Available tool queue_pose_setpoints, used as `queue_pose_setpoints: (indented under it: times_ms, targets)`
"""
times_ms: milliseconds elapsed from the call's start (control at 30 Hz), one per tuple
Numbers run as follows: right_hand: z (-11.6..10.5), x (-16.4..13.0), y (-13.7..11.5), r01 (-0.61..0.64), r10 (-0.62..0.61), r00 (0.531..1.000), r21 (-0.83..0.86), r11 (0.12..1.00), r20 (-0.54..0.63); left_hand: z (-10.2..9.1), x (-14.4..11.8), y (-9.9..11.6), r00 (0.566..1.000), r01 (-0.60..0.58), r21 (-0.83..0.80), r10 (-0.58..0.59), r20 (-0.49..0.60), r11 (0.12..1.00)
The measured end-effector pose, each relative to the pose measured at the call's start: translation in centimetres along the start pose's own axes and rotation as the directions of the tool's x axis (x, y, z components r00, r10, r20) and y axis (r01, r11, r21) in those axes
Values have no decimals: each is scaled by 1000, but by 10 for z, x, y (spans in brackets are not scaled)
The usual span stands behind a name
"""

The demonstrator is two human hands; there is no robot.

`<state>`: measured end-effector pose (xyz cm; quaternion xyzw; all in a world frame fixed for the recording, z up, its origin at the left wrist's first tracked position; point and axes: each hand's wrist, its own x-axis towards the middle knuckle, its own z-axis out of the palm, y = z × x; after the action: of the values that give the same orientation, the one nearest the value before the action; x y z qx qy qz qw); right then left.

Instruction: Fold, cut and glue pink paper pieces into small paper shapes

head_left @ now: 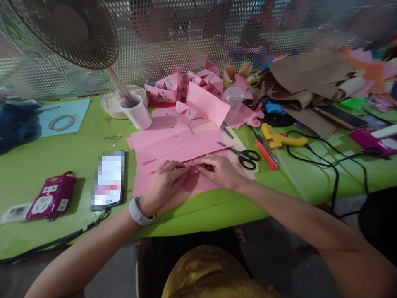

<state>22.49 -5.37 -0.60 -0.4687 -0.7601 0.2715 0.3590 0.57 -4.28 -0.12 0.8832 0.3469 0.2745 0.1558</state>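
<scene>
**Between both sets of fingertips: a small pink paper fold**

Under the fingers lies a stack of pink paper sheets (173,145) on the green table (62,157), and both hands meet over its near part. The left hand (164,182) and the right hand (218,169) have their fingers curled down and nearly closed, pinching a small pink folded piece (194,165) between the fingertips of both. The piece is the same plain pink as the sheets below it; its exact shape is hidden by the fingers.

No writing can be read anywhere: the phone (108,180) left of the left hand has its screen blurred, and the magenta power strip (51,196) farther left shows no legible label.

Just beyond the right fingers lie black-handled scissors (245,157), then an orange utility knife (265,151) and a yellow glue gun (281,140) with its black cord. Beyond the fingertips, past the sheets, stand a white cup (138,111) and a pile of pink folded shapes with blue dots (182,85). The table's near edge runs close behind both wrists; open green surface lies between the phone and the left hand.
</scene>
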Motion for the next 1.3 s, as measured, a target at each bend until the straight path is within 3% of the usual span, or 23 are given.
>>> queue_pose_setpoints:
  times_ms: [133, 300, 600, 967, 1300]
  targets:
    - [-2, -1, 2, 55, -59, 998, -110, 992, -29, -2, 0, 1, 1000, 1, -40, -1, 4, 999]
    - [-6, 1, 3, -15, 14, 1000, -199, 980, -6, -5, 2, 3, 999, -26, 7, 26, 45, 1000]
    - [-6, 1, 2, -15, 19, 1000, -206, 978, 17, -7, 2, 6, 995, -50, 84, 42, 92, 995]
    - [-5, -1, 4, 19, -16, 1000, -235, 972, 15, -7, 3, 4, 994, -43, 31, 39, 97, 999]
    - [-5, 1, 0, -73, 81, 996, -212, 975, 29, -6, 3, 3, 994, -43, 36, 39, 106, 998]
